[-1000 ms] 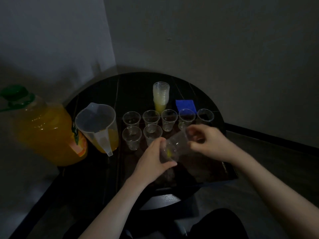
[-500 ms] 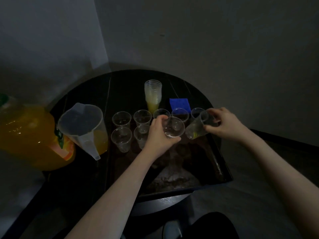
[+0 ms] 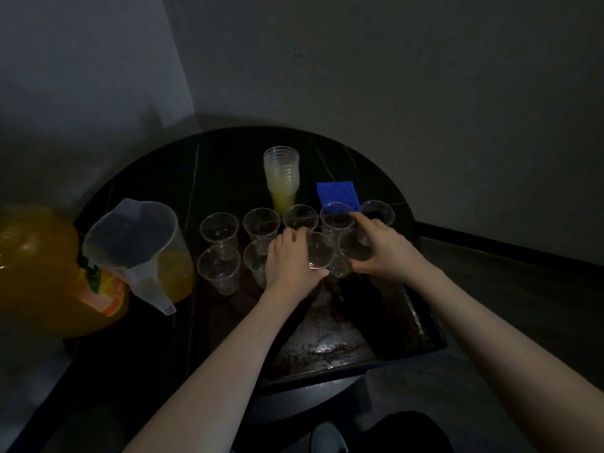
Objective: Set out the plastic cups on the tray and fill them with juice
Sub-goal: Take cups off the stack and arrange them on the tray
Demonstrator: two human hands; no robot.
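Both hands lower since half second ago. Left hand (image 3: 292, 261) grips cup (image 3: 319, 251), right hand (image 3: 380, 253) grips second cup (image 3: 351, 253), both at second row on tray (image 3: 425, 325). Dim light; cup bases hidden, contact with tray unclear. Bottle (image 3: 39, 269) cut off left.

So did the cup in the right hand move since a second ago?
Yes. The right hand has carried its cup away from the left hand, toward the blue cloth, down into the front row on the tray.

Both hands (image 3: 295, 263) lowered cups (image 3: 320, 251) onto tray (image 3: 425, 325), 2nd row.
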